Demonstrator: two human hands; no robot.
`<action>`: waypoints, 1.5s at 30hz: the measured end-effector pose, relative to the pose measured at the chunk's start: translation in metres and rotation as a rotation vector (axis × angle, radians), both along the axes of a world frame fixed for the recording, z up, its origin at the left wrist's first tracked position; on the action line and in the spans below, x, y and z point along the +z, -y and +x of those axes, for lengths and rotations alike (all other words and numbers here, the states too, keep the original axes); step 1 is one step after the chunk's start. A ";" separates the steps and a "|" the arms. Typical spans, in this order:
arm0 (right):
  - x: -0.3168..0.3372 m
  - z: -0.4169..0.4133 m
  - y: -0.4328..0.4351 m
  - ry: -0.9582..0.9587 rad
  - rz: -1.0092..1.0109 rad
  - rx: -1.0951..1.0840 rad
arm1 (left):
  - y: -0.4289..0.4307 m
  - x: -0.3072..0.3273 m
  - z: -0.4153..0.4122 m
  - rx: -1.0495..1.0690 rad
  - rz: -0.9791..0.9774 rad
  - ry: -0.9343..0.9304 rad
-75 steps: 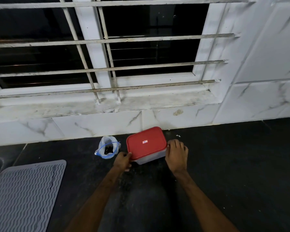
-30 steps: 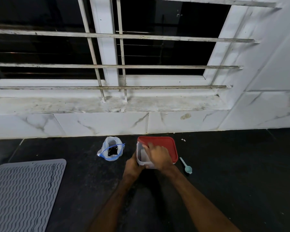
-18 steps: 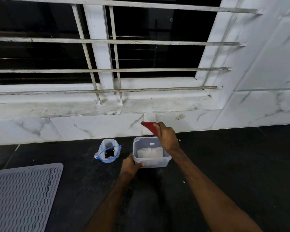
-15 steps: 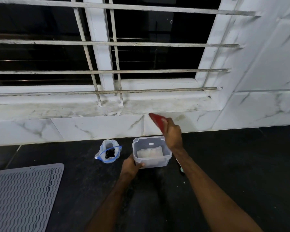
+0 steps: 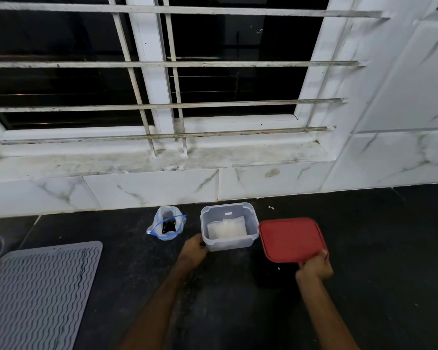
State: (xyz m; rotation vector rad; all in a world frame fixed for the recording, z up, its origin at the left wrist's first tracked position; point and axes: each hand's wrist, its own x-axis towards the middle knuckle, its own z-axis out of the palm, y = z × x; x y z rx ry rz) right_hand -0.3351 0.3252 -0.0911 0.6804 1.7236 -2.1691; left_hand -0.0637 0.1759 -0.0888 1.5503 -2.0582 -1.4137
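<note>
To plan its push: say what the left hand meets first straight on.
The clear container, whose near corner the left hand grips; nothing between. The red lid in the right hand is off that line.

The lid is red, the box clear with a white pouch inside, the bag clear with blue, the mat grey with wavy ridges, the bench black, the tiles white with grey veins.

We hold red lid in right hand; left hand grips open container on tabletop.
</note>
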 end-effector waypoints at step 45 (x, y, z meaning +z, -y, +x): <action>0.013 0.077 0.154 -1.119 1.026 1.880 | -0.003 0.021 -0.006 -0.025 0.055 0.091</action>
